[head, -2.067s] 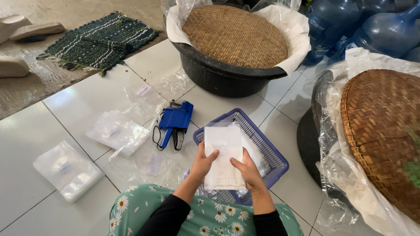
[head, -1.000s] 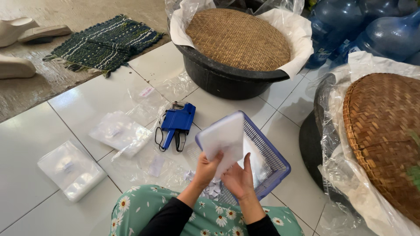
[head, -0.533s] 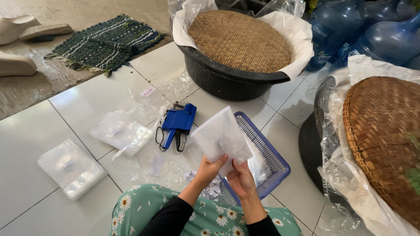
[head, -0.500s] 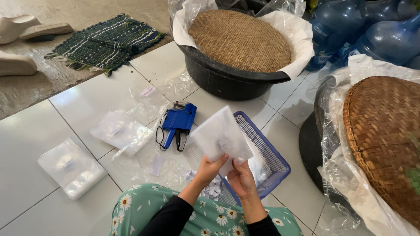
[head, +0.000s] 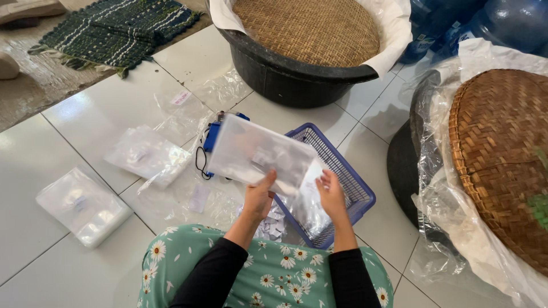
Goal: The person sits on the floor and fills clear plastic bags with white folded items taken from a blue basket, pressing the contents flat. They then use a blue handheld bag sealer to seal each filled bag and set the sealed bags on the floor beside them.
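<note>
White floor tiles [head: 68, 131] carry scattered clear bags beside a black woven-lidded tub [head: 297, 74]. Above the blue plastic mesh basket [head: 348, 177], the left hand [head: 260, 197] pinches a frosted flat plastic pouch [head: 257, 154] by its near edge; the right hand [head: 331, 191] hovers open alongside. That one-sided pinch could let the slick pouch tip and slide off.

blue tool [head: 212, 136] — half behind plastic pouch [head: 260, 154]
</note>
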`<action>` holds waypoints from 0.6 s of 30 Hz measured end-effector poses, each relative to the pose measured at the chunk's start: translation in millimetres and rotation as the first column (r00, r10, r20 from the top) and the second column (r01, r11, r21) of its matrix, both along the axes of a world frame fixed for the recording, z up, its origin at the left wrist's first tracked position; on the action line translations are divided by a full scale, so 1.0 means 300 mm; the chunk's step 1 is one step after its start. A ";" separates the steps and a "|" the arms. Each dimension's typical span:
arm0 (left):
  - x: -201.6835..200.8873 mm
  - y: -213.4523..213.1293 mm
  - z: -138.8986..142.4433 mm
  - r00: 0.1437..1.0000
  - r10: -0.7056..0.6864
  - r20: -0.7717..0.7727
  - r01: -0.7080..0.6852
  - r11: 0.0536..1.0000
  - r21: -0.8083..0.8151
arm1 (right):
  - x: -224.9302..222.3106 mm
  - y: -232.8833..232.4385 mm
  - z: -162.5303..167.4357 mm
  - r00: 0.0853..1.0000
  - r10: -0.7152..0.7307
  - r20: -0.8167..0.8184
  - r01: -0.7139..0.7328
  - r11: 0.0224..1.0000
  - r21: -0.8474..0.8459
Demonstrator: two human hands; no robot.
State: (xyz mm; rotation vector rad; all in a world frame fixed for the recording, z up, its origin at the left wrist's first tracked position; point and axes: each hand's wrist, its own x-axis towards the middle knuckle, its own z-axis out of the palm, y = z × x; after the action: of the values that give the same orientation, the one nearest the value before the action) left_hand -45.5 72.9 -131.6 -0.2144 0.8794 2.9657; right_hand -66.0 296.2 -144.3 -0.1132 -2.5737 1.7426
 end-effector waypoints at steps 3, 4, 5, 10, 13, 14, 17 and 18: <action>-0.016 -0.034 0.028 0.995 0.095 -0.031 -0.091 0.990 0.112 | 0.022 -0.066 0.006 0.975 0.059 0.216 -0.166 0.839 0.518; -0.016 -0.041 0.035 0.991 0.133 -0.032 -0.127 0.982 0.142 | 0.031 -0.095 0.008 0.944 0.084 0.319 -0.264 0.771 0.579; -0.015 -0.047 0.041 0.988 0.151 -0.025 -0.145 0.977 0.154 | 0.039 -0.128 0.008 0.920 0.056 0.388 -0.303 0.730 0.613; -0.017 -0.056 0.041 0.979 0.204 0.023 -0.205 0.966 0.157 | 0.044 -0.221 -0.017 0.899 0.018 0.438 -0.353 0.624 0.697; -0.021 -0.049 0.025 0.981 0.191 0.035 -0.194 0.970 0.148 | 0.048 -0.211 -0.053 0.967 0.076 0.244 -0.240 0.602 0.762; -0.021 -0.047 0.019 0.983 0.178 0.034 -0.181 0.972 0.150 | 0.047 -0.199 -0.056 0.974 0.081 0.213 -0.217 0.617 0.756; -0.023 -0.040 0.008 0.991 0.129 0.047 -0.134 0.982 0.131 | 0.031 -0.144 -0.050 0.994 0.017 0.111 -0.087 0.739 0.668; -0.023 -0.038 0.007 0.992 0.107 0.066 -0.113 0.987 0.110 | 0.018 -0.119 -0.037 0.995 -0.058 0.079 0.001 0.813 0.582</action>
State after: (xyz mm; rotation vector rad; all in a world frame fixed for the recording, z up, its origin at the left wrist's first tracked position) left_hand -52.4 61.6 -129.6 -0.3562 0.7118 3.0806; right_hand -60.7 260.6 -155.5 -0.2171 -3.0170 0.8762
